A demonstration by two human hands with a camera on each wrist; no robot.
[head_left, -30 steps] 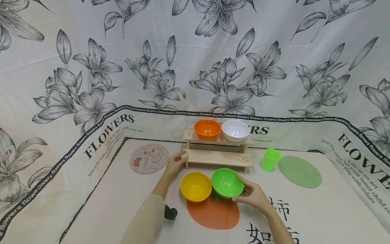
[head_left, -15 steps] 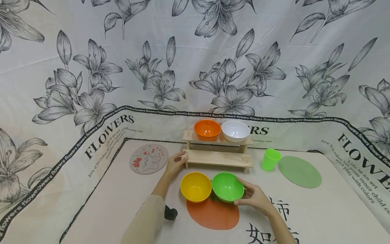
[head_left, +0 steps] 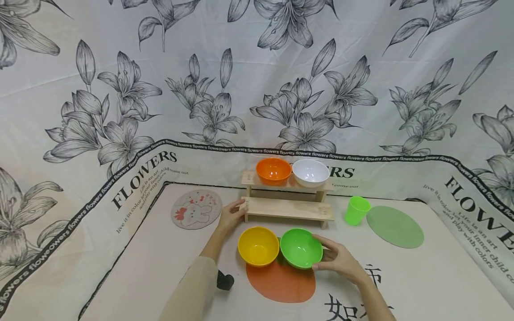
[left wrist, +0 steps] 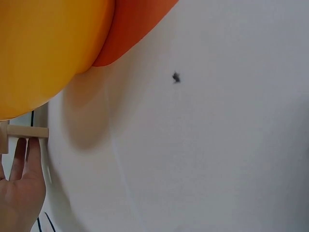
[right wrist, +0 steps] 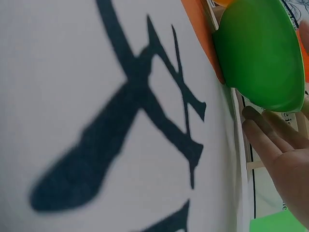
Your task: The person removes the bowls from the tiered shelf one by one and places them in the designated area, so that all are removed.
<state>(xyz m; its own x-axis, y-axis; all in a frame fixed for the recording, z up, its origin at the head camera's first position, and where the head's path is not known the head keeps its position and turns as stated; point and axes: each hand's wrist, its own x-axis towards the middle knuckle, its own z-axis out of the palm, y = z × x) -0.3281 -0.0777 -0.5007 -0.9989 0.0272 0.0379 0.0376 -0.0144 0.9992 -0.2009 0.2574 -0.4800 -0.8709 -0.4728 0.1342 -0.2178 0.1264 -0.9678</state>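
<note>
A green bowl [head_left: 301, 247] sits on the edge of an orange round mat [head_left: 281, 281], right beside a yellow bowl [head_left: 258, 245]. My right hand [head_left: 339, 258] holds the green bowl's right side, thumb at the near rim and fingers at the far rim. In the right wrist view the green bowl [right wrist: 260, 53] lies just past the fingers [right wrist: 260, 130] of my right hand. My left hand [head_left: 230, 216] rests with straight fingers against the left end of a two-step wooden rack [head_left: 287, 208]. In the left wrist view its fingers [left wrist: 29, 154] touch the rack's end [left wrist: 26, 131] below the yellow bowl [left wrist: 43, 48].
An orange bowl [head_left: 273, 170] and a white bowl [head_left: 310, 171] stand on the rack's top step. A green cup [head_left: 356, 210] and a green round mat [head_left: 395, 226] lie to the right. A bunny coaster [head_left: 196, 208] lies at the left. A small black object [head_left: 225, 281] is near my left forearm.
The green bowl was tilted and raised in my right hand; it has come down level onto the orange mat beside the yellow bowl. My left hand has not moved.
</note>
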